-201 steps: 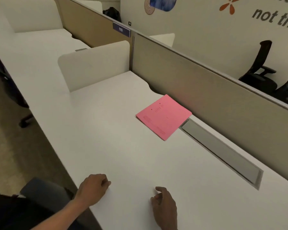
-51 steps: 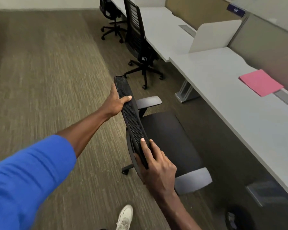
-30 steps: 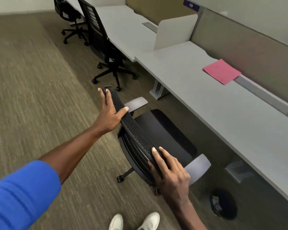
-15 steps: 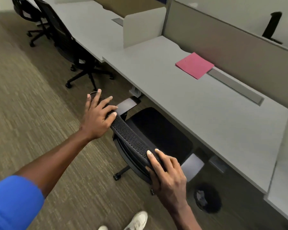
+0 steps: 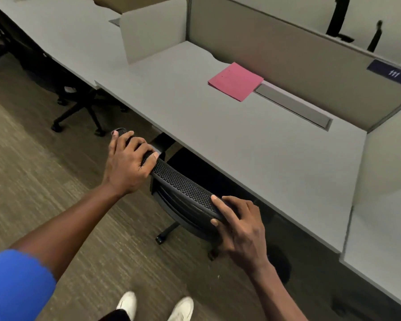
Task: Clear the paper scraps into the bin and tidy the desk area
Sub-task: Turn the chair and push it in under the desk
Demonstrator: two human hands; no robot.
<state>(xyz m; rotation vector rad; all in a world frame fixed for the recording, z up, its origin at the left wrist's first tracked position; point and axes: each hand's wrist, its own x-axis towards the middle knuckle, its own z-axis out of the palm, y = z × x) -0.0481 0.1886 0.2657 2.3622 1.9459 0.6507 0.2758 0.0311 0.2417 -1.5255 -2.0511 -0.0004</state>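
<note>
Gripping the black mesh top edge of the office chair, both hands are being seen from above. The left hand is being wrapped over the left end of the curved backrest, its fingers clenched around the rim; the right hand is being curled over the right end, fingers grasping the perforated edge. The chair's seat is being hidden under the table, a smooth, flat grey slab. A pink paper folder, square and matte, is lying near the table's back edge, one corner overlapping a long grey cable tray lid. A dark round bin is standing on the ribbed brown carpet under the table, right of the chair.
</note>
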